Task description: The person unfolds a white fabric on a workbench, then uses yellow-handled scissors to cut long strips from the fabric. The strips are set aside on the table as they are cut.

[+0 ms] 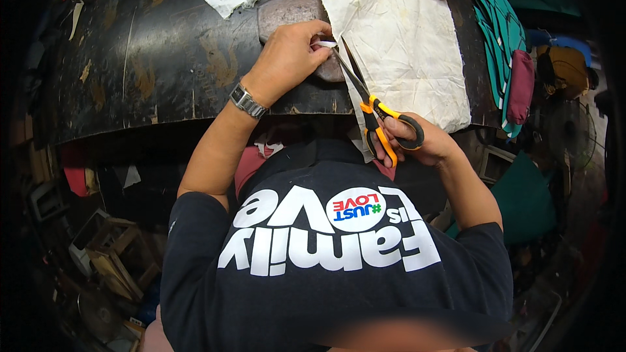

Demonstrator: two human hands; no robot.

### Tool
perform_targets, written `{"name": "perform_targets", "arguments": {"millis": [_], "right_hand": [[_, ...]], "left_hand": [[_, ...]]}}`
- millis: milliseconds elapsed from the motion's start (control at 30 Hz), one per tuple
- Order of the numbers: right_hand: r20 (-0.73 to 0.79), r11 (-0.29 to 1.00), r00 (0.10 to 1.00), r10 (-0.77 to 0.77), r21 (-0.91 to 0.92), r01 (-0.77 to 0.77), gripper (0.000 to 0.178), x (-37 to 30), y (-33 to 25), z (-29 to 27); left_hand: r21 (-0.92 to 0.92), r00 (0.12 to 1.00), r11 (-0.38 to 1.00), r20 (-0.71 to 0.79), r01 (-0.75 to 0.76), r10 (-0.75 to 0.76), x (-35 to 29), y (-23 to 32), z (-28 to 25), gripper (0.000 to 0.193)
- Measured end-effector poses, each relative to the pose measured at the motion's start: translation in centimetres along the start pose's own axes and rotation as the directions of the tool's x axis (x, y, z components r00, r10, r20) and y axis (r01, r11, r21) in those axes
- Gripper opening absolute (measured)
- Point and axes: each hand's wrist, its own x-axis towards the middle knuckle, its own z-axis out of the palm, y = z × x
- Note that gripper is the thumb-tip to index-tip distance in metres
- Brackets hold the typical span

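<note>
plainly, a white scrap (325,44) sits pinched between left fingers (317,27); right fingers (400,129) grip scissors (369,100).

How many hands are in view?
2: the left hand, pinching a small white piece by the cream cloth, and the right hand, holding open scissors. No other hands show.

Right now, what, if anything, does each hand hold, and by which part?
Right hand: scissors, by the handles. Left hand: white scrap, between thumb and fingers; exact part unclear.
</note>
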Motion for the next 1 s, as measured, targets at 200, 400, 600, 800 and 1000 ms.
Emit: {"name": "perform_targets", "arguments": {"millis": [200,400,600,800,1000], "right_hand": [[-0.008,1.0,1.0,0.02,-0.012,-0.02,0.052,-0.3,0.2,-0.1],[-0.027,0.999,0.998,-0.054,0.006,0.054,0.048,1.2,-0.8,0.3],[-0.053,0.995,0.994,-0.099,0.005,0.099,0.049,3.0,-1.7,0.6],[-0.08,0.985,0.992,-0.101,0.129,0.111,0.053,3.8,-1.3,1.3],[-0.171,0.977,0.979,-0.107,0.163,0.135,0.05,3.3,-1.2,2.4]], "left_hand": [[0.055,0.997,0.996,-0.008,-0.07,0.07,-0.5,-0.2,0.0,0.021],[-0.186,0.984,0.971,0.129,0.148,-0.125,-0.5,0.0,0.6,0.016],[-0.456,0.936,0.832,0.29,0.316,-0.197,-0.9,0.3,1.0,0.018],[-0.455,0.935,0.827,0.276,0.331,-0.223,-1.1,0.5,1.2,0.019],[-0.429,0.932,0.841,0.291,0.33,-0.217,-1.2,0.4,1.2,0.019]]}}
